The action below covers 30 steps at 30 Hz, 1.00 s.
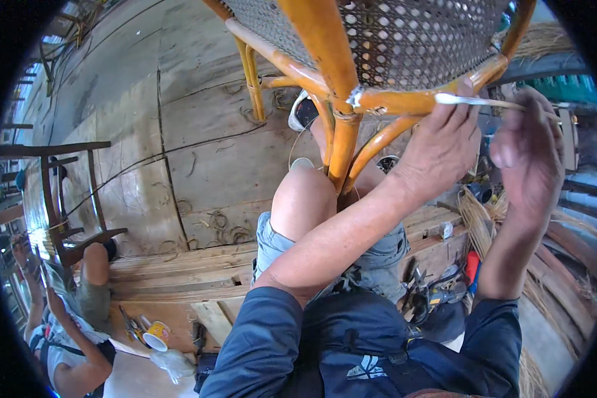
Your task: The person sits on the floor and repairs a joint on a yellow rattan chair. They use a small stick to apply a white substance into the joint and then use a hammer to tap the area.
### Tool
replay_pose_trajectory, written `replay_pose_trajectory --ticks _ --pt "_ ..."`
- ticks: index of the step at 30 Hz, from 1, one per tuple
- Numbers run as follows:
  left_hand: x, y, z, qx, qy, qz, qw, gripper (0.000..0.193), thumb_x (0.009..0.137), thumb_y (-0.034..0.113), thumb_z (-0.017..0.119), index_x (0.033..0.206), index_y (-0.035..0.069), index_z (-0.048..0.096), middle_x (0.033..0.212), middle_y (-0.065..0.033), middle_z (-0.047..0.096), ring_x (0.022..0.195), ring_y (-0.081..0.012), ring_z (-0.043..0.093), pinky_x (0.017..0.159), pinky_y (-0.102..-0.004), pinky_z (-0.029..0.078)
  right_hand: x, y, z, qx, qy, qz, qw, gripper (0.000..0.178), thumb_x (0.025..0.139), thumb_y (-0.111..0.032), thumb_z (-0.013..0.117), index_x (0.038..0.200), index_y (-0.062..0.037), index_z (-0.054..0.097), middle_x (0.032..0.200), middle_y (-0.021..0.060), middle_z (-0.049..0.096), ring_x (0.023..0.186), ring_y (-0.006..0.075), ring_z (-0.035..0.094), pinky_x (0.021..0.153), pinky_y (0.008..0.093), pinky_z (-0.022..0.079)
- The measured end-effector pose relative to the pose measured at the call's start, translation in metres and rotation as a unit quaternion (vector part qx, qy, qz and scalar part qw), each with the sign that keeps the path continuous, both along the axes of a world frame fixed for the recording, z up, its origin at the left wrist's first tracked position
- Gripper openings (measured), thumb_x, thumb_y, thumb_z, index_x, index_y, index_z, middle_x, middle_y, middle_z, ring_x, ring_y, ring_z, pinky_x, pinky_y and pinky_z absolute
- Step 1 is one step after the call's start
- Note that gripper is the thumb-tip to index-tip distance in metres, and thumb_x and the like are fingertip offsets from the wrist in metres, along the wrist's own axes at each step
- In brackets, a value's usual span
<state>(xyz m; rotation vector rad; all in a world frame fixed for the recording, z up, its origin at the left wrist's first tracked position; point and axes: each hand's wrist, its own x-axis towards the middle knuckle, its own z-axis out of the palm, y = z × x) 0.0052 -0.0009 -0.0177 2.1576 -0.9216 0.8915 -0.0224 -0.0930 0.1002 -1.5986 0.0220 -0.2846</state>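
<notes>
Our right hand (529, 146) has its fingers round the pale strip (487, 102), right by the chair rail (399, 103); can't tell if our left hand (446, 144) grips too. Yank too hard, we'd probably snap it.

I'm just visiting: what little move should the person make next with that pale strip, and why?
Perhaps the right hand should ease the pale strip in toward the chair rail: its white end shows by the rail, close to the left hand, while the rest runs sideways out to the right hand.
</notes>
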Motion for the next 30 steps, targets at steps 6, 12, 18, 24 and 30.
replay_pose_trajectory --ticks 6,12,18,24,30 --pt "-0.002 -0.001 0.007 -0.141 0.099 -0.100 0.980 0.043 0.080 0.009 0.053 0.122 0.003 0.052 0.115 -0.0143 0.051 0.108 -0.0277 0.049 0.097 -0.0343 0.038 0.031 0.046 0.005 -0.084 0.077 0.083 0.990 0.032 0.092 -0.025 0.062 0.106 0.0043 0.062 0.077 0.0095 0.062 0.053 0.0087 0.054 0.047 0.0191 0.040" --pt "0.000 -0.002 0.005 -0.154 0.135 -0.134 0.970 0.043 0.081 0.010 0.053 0.121 -0.003 0.050 0.114 -0.0172 0.051 0.110 -0.0273 0.049 0.097 -0.0339 0.038 0.042 0.057 0.006 -0.155 0.124 0.084 0.977 0.032 0.091 -0.027 0.064 0.104 0.0025 0.063 0.078 0.0092 0.063 0.052 0.0076 0.055 0.047 0.0185 0.041" --pt "-0.001 -0.001 0.005 -0.030 0.043 -0.031 0.998 0.037 0.075 0.019 0.055 0.106 0.001 0.066 0.109 -0.0100 0.060 0.116 -0.0235 0.048 0.100 -0.0373 0.032 0.046 0.059 0.005 -0.197 0.147 0.057 0.968 0.028 0.093 -0.019 0.061 0.106 0.0055 0.058 0.081 0.0102 0.059 0.054 0.0089 0.052 0.050 0.0189 0.040" --pt "-0.001 -0.002 0.007 0.000 0.026 -0.001 1.000 0.035 0.078 0.024 0.052 0.102 0.005 0.069 0.106 -0.0078 0.063 0.117 -0.0232 0.048 0.102 -0.0362 0.029 0.045 0.055 0.002 -0.217 0.114 0.067 0.967 0.037 0.091 -0.029 0.063 0.106 0.0050 0.062 0.077 0.0085 0.063 0.055 0.0071 0.056 0.046 0.0171 0.039" --pt "-0.001 0.001 0.009 -0.015 0.020 0.024 0.999 0.034 0.079 0.021 0.051 0.104 0.003 0.065 0.108 -0.0114 0.060 0.117 -0.0267 0.047 0.102 -0.0394 0.028 0.047 0.049 0.005 -0.193 0.121 0.080 0.970 0.031 0.094 -0.021 0.060 0.107 0.0070 0.057 0.080 0.0094 0.058 0.055 0.0088 0.053 0.053 0.0193 0.041"
